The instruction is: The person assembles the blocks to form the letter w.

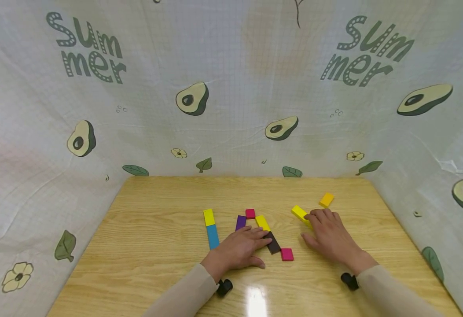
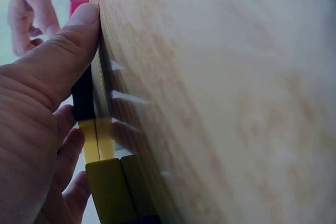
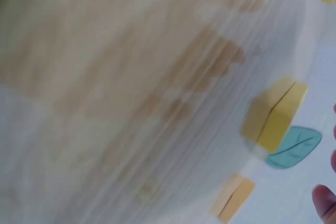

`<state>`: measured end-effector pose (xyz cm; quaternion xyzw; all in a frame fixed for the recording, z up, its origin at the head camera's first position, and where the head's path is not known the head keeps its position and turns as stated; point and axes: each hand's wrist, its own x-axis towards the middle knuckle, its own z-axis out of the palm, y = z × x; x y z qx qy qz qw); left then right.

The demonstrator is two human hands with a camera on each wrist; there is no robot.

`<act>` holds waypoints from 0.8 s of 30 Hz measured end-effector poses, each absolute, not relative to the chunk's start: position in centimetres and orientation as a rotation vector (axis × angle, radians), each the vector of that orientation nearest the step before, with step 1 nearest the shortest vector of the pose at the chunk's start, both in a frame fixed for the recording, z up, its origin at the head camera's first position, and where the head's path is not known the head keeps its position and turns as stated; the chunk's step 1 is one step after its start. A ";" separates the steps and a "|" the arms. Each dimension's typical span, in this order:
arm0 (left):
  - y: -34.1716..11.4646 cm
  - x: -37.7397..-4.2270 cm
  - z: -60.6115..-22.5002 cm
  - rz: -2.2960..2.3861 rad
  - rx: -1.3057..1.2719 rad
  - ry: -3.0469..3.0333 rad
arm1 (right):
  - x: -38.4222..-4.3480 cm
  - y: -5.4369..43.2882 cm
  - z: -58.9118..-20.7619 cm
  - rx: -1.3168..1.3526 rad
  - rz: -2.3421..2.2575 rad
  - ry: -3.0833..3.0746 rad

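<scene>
My left hand lies low over the blocks near the middle of the table, fingers extended across a black block. A yellow block joins the black one's far end, and a red block its near end. Part of a purple block shows beyond the left fingers; its rest is hidden. In the left wrist view, the thumb lies along the row. My right hand reaches to a yellow block, its fingers loosely bent and covering the near end. In the right wrist view that block stands apart from the fingers.
Left of the left hand, a yellow block and a blue block stand end to end. Another red block lies behind the purple one. An orange block is at the back right. Printed cloth walls the wooden table.
</scene>
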<state>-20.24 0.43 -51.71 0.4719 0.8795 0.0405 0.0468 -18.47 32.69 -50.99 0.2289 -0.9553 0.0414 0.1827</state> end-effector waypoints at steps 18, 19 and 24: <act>0.1 -20.1 -51.7 0.156 1.414 2.672 | -18.9 33.7 -51.6 0.563 -0.058 -2.828; 0.1 -20.1 -51.7 0.162 1.416 2.672 | -18.7 33.6 -51.5 0.562 -0.057 -2.829; 0.1 -20.0 -51.8 0.171 1.431 2.670 | -17.6 32.9 -51.4 0.577 -0.053 -2.812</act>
